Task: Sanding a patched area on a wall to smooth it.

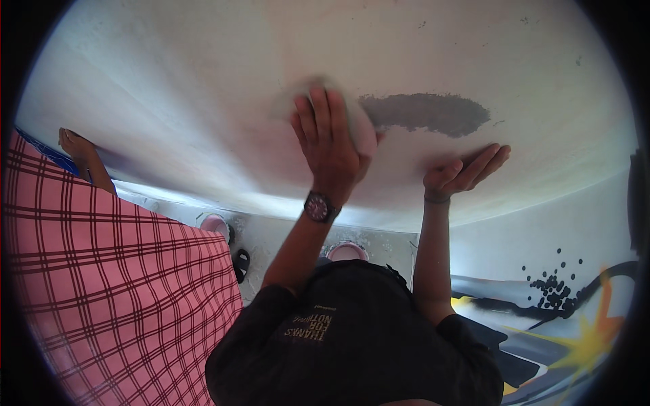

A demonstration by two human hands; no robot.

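Observation:
My left hand (pixel 330 145), with a dark watch at the wrist, presses its fingers against a pale, rounded pad (pixel 366 128) on the whitish wall (pixel 257 61). The pad is blurred and partly hidden by the hand, so its exact kind does not show. Just right of it, a rough dark grey patch (pixel 430 113) marks the wall surface. My right hand (pixel 467 172) rests lower and farther right, its side against the wall, fingers stretched out and holding nothing visible.
At the far left, another person's hand (pixel 76 145) touches the wall. Pink checked cloth (pixel 122 271) fills the left side. Below are pink basins (pixel 347 252) (pixel 214 224) and a black sandal (pixel 242 264). A colourful mural (pixel 569 331) covers the right wall.

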